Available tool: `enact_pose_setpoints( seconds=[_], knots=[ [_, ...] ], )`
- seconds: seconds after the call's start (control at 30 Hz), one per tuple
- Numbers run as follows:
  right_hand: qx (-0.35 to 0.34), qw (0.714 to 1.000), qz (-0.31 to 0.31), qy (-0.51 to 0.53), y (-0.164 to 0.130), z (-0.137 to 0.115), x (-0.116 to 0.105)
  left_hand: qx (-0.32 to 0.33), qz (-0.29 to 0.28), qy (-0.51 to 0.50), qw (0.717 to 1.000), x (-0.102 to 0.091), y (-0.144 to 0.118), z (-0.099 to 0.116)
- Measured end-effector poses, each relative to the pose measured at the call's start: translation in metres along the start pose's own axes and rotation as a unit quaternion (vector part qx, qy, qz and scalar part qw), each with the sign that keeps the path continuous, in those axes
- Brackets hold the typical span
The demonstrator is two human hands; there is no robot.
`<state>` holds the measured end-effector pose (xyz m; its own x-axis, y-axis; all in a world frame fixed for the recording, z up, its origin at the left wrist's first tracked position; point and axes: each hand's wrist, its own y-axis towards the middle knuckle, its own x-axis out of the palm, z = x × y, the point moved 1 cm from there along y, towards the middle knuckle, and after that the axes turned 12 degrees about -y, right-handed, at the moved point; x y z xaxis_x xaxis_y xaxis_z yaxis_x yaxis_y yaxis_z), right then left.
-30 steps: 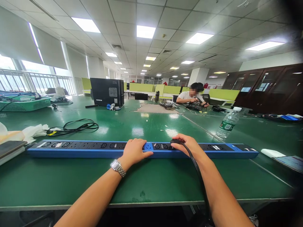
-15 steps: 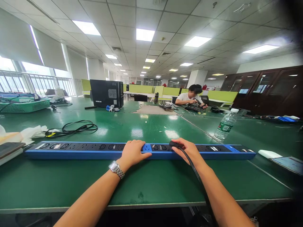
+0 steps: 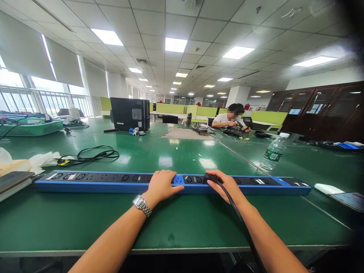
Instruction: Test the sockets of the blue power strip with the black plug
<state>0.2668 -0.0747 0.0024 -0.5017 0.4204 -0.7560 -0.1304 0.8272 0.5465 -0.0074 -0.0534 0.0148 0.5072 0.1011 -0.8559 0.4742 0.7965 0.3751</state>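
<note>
Plug (image 3: 208, 177) in right hand (image 3: 229, 187), fingers (image 3: 215, 173) pinched, left hand (image 3: 160, 185) clasping power strip (image 3: 99, 187)

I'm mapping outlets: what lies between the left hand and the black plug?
Between the left hand and the black plug, the head view shows part of the power strip: a blue socket, a black socket, then another.

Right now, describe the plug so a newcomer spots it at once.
On the green table, find the long blue-edged strip across the near part. Follow it rightward from the left hand, past a blue socket, to the right hand. The plug is the black piece pinched there; unlike neighbouring sockets, it trails a thick cable.
</note>
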Motion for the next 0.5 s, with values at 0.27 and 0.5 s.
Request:
enact_pose_setpoints(
  seconds=[0.27,0.5],
  knots=[
    [0.072,0.994,0.035,-0.078,-0.001,0.008,0.008,0.0,-0.008,0.0,1.0,-0.001,0.0,0.001],
    [0.068,0.99,0.039,-0.116,-0.001,0.008,0.014,-0.002,-0.009,-0.005,1.0,-0.002,0.0,0.002]
  ],
)
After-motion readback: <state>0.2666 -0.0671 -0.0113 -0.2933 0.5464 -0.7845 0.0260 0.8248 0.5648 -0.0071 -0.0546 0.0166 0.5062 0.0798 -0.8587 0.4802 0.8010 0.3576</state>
